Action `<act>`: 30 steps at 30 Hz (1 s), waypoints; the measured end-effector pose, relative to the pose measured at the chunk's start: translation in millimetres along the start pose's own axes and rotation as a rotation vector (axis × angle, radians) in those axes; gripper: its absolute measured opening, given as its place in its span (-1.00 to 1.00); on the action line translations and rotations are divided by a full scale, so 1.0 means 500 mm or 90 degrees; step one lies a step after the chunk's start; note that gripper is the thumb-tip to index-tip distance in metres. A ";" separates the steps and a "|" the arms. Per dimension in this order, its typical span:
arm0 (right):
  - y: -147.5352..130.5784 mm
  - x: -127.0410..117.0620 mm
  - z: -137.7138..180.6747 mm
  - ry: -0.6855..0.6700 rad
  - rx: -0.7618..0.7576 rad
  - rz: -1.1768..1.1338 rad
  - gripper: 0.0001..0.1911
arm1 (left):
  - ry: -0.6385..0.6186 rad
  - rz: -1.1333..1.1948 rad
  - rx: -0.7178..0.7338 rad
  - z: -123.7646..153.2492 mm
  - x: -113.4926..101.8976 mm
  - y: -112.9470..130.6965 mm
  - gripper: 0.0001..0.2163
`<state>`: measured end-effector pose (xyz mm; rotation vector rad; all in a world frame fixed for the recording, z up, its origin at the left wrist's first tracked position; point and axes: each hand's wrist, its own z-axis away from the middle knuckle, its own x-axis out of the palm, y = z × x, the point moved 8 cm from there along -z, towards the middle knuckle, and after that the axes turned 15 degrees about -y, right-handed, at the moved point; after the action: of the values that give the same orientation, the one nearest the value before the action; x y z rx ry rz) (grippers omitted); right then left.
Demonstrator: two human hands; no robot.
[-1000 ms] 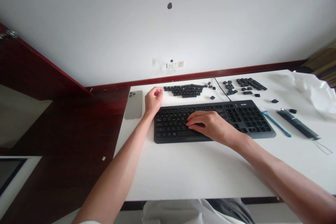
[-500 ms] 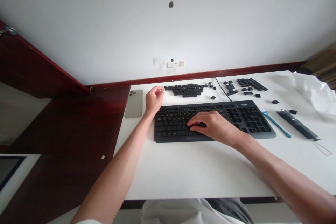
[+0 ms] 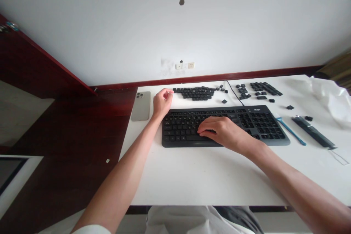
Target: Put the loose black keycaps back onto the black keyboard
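Note:
A black keyboard [image 3: 214, 142] lies on the white table, with its left keys in place and open key sockets showing at its right end. My right hand [image 3: 219, 129] rests over the middle of it, thumb and fingertips drawn together against the keys; whatever they pinch is hidden. Beyond the keyboard's left back corner, my left hand [image 3: 162, 102] is curled, thumb and forefinger nearly meeting, beside the left end of the rows of loose black keycaps [image 3: 199, 94]. Anything in those fingers is too small to make out.
More loose keycaps [image 3: 264, 88] lie at the back right. A blue tool [image 3: 291, 131] and a dark strap-like item [image 3: 314, 131] are right of the keyboard, near crumpled white plastic [image 3: 331, 97]. A phone [image 3: 141, 106] lies at the left edge. A cable [image 3: 235, 93] runs backward.
The view has shifted slightly. My right hand's fingertips have drawn a little closer together at the same spot on the keyboard; my left hand stays by the keycap rows.

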<state>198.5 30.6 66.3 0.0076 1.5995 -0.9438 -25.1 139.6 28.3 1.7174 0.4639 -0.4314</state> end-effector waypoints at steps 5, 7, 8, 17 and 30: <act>-0.030 0.012 0.011 -0.018 -0.009 0.114 -0.80 | -0.004 -0.001 0.012 0.001 0.001 0.001 -0.84; -0.048 0.025 0.014 -0.030 0.012 0.206 -0.78 | -0.005 0.000 0.009 0.002 0.001 0.002 -0.84; -0.057 0.033 0.014 -0.033 0.026 0.252 -0.78 | -0.006 0.001 0.008 0.002 0.001 0.003 -0.84; -0.113 0.071 -0.002 0.022 0.048 0.429 -0.75 | -0.015 -0.005 -0.007 0.003 0.004 0.001 -0.84; -0.036 0.004 0.054 0.230 0.023 0.130 -0.79 | -0.009 -0.008 -0.004 0.000 0.001 0.002 -0.84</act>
<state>211.0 2.3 76.2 0.3793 1.8707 -0.8429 -24.4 139.6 28.8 1.7052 0.4648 -0.4503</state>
